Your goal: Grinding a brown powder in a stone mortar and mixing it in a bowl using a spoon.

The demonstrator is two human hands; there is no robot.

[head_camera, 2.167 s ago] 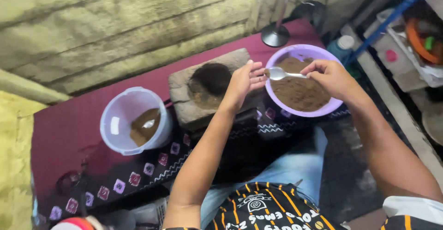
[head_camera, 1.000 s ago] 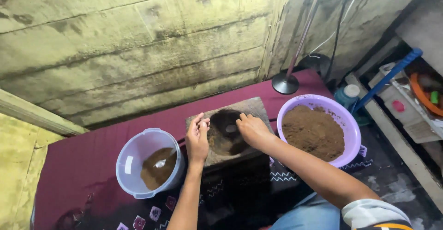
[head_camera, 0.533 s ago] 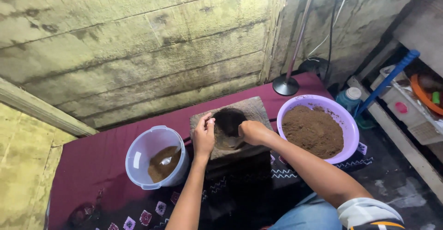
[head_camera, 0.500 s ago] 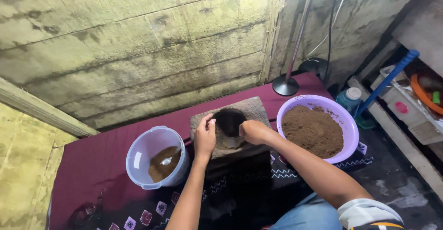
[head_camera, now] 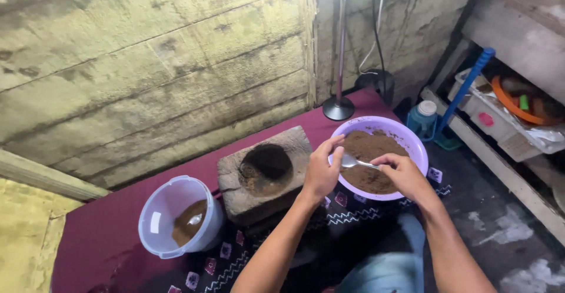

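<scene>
Both hands met over the purple bowl (head_camera: 412, 146) of brown powder: right hand (head_camera: 403, 175) pinched a spoon (head_camera: 353, 162), left hand (head_camera: 322, 172) open-fingered touching its scoop. Stone mortar (head_camera: 265, 172) sat left of bowl.

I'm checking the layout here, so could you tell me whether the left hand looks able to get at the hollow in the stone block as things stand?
Probably yes. The left hand hovers by the purple bowl rim, right beside the stone block, and nothing lies between it and the uncovered hollow.
</scene>
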